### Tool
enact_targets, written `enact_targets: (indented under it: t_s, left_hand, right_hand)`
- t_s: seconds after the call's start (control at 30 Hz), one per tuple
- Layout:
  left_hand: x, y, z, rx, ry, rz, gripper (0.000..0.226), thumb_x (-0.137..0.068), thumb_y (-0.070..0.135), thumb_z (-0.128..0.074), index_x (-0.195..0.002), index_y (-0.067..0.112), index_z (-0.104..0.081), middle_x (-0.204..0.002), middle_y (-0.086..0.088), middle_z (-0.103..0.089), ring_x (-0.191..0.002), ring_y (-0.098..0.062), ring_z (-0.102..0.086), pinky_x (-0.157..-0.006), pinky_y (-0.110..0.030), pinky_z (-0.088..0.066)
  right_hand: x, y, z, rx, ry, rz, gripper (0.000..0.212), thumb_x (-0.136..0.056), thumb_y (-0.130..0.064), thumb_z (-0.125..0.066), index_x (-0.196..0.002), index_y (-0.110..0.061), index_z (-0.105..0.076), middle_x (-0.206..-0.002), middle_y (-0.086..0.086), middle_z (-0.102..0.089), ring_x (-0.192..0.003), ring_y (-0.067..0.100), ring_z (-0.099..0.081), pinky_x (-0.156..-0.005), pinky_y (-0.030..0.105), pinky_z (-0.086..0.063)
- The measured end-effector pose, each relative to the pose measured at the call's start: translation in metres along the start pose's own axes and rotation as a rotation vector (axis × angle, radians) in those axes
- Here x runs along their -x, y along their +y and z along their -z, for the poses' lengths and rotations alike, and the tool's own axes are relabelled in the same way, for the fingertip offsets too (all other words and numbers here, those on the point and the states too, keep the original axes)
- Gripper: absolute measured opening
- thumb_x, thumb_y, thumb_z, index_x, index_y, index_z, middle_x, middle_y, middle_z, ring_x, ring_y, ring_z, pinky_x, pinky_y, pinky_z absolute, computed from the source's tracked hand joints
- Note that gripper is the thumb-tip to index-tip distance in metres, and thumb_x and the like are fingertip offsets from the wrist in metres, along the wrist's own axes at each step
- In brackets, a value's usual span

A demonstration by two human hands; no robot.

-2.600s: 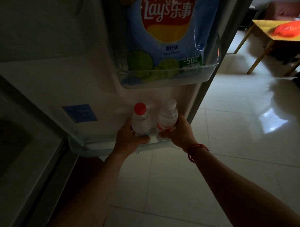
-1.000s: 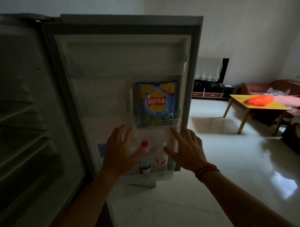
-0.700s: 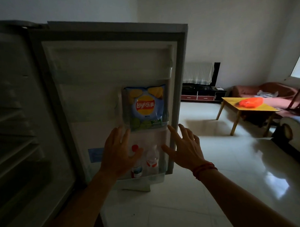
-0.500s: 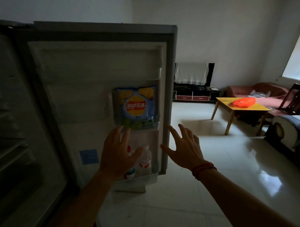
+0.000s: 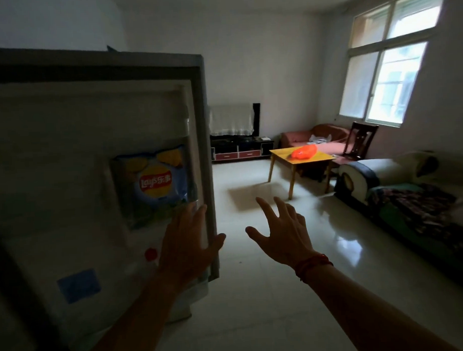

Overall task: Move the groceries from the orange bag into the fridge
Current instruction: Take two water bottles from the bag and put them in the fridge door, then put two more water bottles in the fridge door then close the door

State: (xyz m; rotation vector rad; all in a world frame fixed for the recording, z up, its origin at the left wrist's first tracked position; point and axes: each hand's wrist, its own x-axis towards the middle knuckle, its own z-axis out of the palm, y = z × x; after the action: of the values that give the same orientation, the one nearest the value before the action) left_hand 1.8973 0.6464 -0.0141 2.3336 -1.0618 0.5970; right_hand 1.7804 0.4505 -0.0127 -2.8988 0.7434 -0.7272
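The fridge door [image 5: 92,122] stands open at the left. A blue Lay's chip bag [image 5: 154,183] sits in its middle door shelf. Below it a red bottle cap [image 5: 150,254] shows; the rest of the bottles is behind my left hand [image 5: 187,245]. That hand is spread, empty, in front of the door's right edge. My right hand [image 5: 282,234], with a red string at the wrist, hangs open over the floor, holding nothing. The orange bag [image 5: 304,151] lies far off on the yellow table [image 5: 282,154].
A glossy white tile floor [image 5: 255,292] runs from the fridge to the table. A sofa [image 5: 414,195] lines the right wall, a dark chair [image 5: 361,139] and a pink couch [image 5: 315,135] stand behind the table, a TV stand [image 5: 240,148] at the back wall.
Both hands let go of the two bottles in the lower door shelf and opened. My view has risen and swung right, from the fridge door toward the room and the table.
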Motion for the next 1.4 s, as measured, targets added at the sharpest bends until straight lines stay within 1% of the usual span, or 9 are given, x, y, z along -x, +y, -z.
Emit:
enact_targets:
  t_s: [0.07, 0.23, 0.4, 0.53, 0.87, 1.03, 1.13, 1.27, 1.4]
  left_hand:
    - [-0.005, 0.012, -0.008, 0.011, -0.012, -0.04, 0.09, -0.079, 0.08, -0.026, -0.146, 0.02, -0.035, -0.153, -0.01, -0.033, -0.138, -0.03, -0.035, -0.108, -0.045, -0.033]
    - [-0.018, 0.046, -0.031, 0.069, -0.004, -0.154, 0.082, -0.08, 0.073, -0.038, -0.137, 0.014, -0.048, -0.144, -0.014, -0.046, -0.129, -0.033, -0.046, -0.099, -0.045, -0.042]
    - [-0.026, 0.091, -0.059, 0.122, -0.027, -0.258, 0.08, -0.081, 0.07, -0.04, -0.137, 0.013, -0.047, -0.144, -0.015, -0.044, -0.131, -0.033, -0.044, -0.096, -0.048, -0.045]
    - [-0.035, 0.124, -0.081, 0.135, -0.031, -0.333, 0.081, -0.083, 0.069, -0.04, -0.14, 0.011, -0.043, -0.146, -0.017, -0.04, -0.134, -0.033, -0.04, -0.097, -0.047, -0.044]
    - [-0.066, 0.185, -0.133, 0.133, -0.021, -0.383, 0.079, -0.085, 0.066, -0.042, -0.137, 0.007, -0.045, -0.142, -0.019, -0.043, -0.132, -0.035, -0.042, -0.095, -0.048, -0.048]
    - [-0.09, 0.211, -0.158, 0.125, -0.014, -0.379, 0.079, -0.085, 0.067, -0.041, -0.139, 0.009, -0.044, -0.144, -0.018, -0.042, -0.134, -0.035, -0.039, -0.097, -0.05, -0.048]
    - [-0.11, 0.222, -0.173, 0.125, -0.006, -0.377, 0.079, -0.085, 0.067, -0.04, -0.138, 0.01, -0.043, -0.144, -0.018, -0.041, -0.134, -0.036, -0.039, -0.097, -0.051, -0.047]
    - [-0.141, 0.232, -0.201, 0.117, -0.02, -0.365, 0.079, -0.084, 0.068, -0.04, -0.14, 0.012, -0.041, -0.146, -0.018, -0.04, -0.136, -0.036, -0.037, -0.098, -0.052, -0.047]
    - [-0.182, 0.232, -0.241, 0.117, -0.017, -0.373, 0.079, -0.085, 0.068, -0.039, -0.14, 0.011, -0.042, -0.146, -0.018, -0.039, -0.137, -0.036, -0.036, -0.1, -0.051, -0.046]
  right_hand:
    - [0.01, 0.012, 0.008, 0.026, 0.022, -0.052, 0.088, -0.075, -0.079, -0.019, -0.152, -0.036, -0.018, -0.156, 0.013, -0.025, -0.139, 0.031, -0.031, -0.108, 0.049, -0.034]
    - [0.041, 0.046, 0.028, 0.088, 0.04, -0.18, 0.084, -0.077, -0.077, -0.025, -0.151, -0.036, -0.018, -0.155, 0.013, -0.027, -0.139, 0.029, -0.03, -0.106, 0.046, -0.032]
    - [0.07, 0.09, 0.049, 0.142, 0.063, -0.308, 0.088, -0.074, -0.079, -0.019, -0.151, -0.037, -0.019, -0.154, 0.012, -0.027, -0.138, 0.029, -0.031, -0.106, 0.047, -0.033]
    - [0.081, 0.131, 0.055, 0.142, 0.099, -0.36, 0.086, -0.075, -0.079, -0.024, -0.149, -0.034, -0.025, -0.152, 0.013, -0.033, -0.135, 0.031, -0.036, -0.103, 0.05, -0.039]
    - [0.065, 0.217, 0.056, 0.174, 0.086, -0.378, 0.085, -0.076, -0.079, -0.021, -0.149, -0.035, -0.019, -0.152, 0.014, -0.029, -0.135, 0.03, -0.033, -0.104, 0.05, -0.038]
    - [0.044, 0.257, 0.056, 0.156, 0.085, -0.363, 0.08, -0.084, -0.074, -0.037, -0.151, -0.034, -0.018, -0.154, 0.014, -0.025, -0.139, 0.031, -0.029, -0.108, 0.049, -0.034]
    - [0.026, 0.276, 0.05, 0.147, 0.083, -0.35, 0.08, -0.083, -0.074, -0.037, -0.15, -0.034, -0.018, -0.154, 0.013, -0.026, -0.138, 0.03, -0.03, -0.107, 0.048, -0.034]
    - [-0.009, 0.304, 0.035, 0.14, 0.088, -0.338, 0.083, -0.08, -0.077, -0.029, -0.15, -0.034, -0.02, -0.152, 0.012, -0.029, -0.135, 0.029, -0.033, -0.105, 0.046, -0.036]
    - [-0.054, 0.331, 0.014, 0.142, 0.086, -0.329, 0.08, -0.083, -0.073, -0.035, -0.15, -0.033, -0.021, -0.153, 0.013, -0.027, -0.137, 0.029, -0.032, -0.106, 0.046, -0.033]
